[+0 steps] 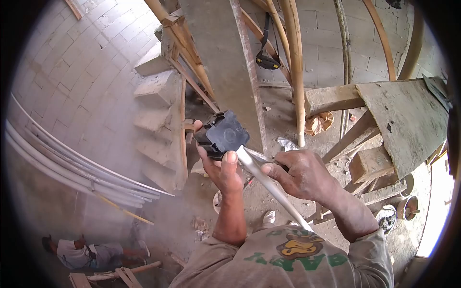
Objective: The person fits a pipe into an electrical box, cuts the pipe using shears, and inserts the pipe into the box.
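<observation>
My left hand (223, 173) is closed around a black plastic electrical box (229, 133), its thumb at the lower edge. A pale plastic pipe (276, 192) runs up from my shirt, its upper end against or just in front of the box's lower right corner; whether it enters the box I cannot tell. My right hand (307, 175) is closed on a metal tool (259, 156) that looks like a knife, its tip by the pipe's end. The fingers cover most of its handle, and the index finger or thumb lies close to the pipe.
Concrete steps (156, 120) rise at left near several long white pipes (72, 163). Wooden poles (294, 72) stand ahead. A rough plank bench (403, 120) is at right, with buckets (408, 207) beneath. Another person (89, 253) is at lower left. Debris litters the floor.
</observation>
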A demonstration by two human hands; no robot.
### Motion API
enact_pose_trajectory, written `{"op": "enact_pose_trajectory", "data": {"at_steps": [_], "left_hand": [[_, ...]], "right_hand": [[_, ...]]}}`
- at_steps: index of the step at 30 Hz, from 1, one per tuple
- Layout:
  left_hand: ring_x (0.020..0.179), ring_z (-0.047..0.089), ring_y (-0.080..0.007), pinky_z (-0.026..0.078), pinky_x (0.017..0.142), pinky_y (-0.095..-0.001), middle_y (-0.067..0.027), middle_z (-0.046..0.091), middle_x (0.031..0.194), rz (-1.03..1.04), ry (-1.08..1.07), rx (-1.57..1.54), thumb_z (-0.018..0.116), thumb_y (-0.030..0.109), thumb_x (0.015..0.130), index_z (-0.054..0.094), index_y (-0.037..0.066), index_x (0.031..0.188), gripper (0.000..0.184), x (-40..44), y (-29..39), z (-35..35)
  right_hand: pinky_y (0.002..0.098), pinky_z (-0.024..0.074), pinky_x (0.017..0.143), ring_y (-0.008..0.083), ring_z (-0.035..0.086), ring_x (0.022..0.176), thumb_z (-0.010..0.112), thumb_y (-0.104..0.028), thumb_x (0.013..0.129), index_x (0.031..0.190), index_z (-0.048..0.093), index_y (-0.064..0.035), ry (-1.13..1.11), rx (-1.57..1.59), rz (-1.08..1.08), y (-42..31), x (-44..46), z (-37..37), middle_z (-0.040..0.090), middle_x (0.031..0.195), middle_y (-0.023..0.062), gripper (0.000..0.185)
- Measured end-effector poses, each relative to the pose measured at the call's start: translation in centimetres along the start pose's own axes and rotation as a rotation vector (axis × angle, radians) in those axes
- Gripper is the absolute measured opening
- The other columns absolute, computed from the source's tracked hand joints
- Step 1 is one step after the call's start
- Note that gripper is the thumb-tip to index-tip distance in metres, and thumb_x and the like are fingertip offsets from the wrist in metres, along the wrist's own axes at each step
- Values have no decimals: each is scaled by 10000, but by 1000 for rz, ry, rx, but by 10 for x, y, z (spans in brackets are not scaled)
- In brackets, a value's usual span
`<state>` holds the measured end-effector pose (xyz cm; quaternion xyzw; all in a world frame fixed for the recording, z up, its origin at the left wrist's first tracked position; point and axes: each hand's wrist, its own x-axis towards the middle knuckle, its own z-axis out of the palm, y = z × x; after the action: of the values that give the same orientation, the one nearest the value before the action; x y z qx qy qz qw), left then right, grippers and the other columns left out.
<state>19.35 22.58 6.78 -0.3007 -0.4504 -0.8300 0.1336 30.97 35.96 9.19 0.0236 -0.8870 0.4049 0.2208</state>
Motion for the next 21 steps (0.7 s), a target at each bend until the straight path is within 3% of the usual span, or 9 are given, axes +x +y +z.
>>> {"op": "enact_pose_trajectory", "data": {"at_steps": [10, 13, 18, 21], "left_hand": [[1184, 528, -271, 414, 1030, -379, -191, 475, 1322, -32, 20, -67, 682, 242, 747, 200, -27, 1510, 942, 3, -6, -1], [1185, 528, -270, 415, 1029, -378, -191, 476, 1322, -35, 19, -63, 691, 245, 740, 199, -26, 1510, 953, 2, -4, -4], [1179, 532, -257, 419, 1024, -370, -185, 483, 1316, -51, 34, -43, 728, 241, 736, 194, -24, 1512, 979, 0, -4, -5], [1215, 498, -299, 418, 1019, -411, -191, 454, 1346, -44, 15, 94, 704, 332, 736, 215, -14, 1503, 974, 1, 1, -2]], "right_hand": [[438, 453, 527, 338, 583, 509, 484, -469, 1005, 705, 624, 5, -219, 51, 132, -7, 12, -6, 548, 545, 179, 578], [480, 503, 566, 436, 624, 607, 479, -457, 1002, 658, 600, 16, -261, 68, 188, -14, 15, -9, 555, 551, 241, 598], [498, 508, 610, 457, 621, 647, 467, -436, 1004, 721, 639, 24, -266, 64, 161, -13, 17, -8, 572, 588, 249, 567], [497, 516, 617, 438, 640, 671, 480, -391, 996, 793, 693, -14, -311, 24, 138, -12, 22, -11, 603, 614, 233, 478]]}}
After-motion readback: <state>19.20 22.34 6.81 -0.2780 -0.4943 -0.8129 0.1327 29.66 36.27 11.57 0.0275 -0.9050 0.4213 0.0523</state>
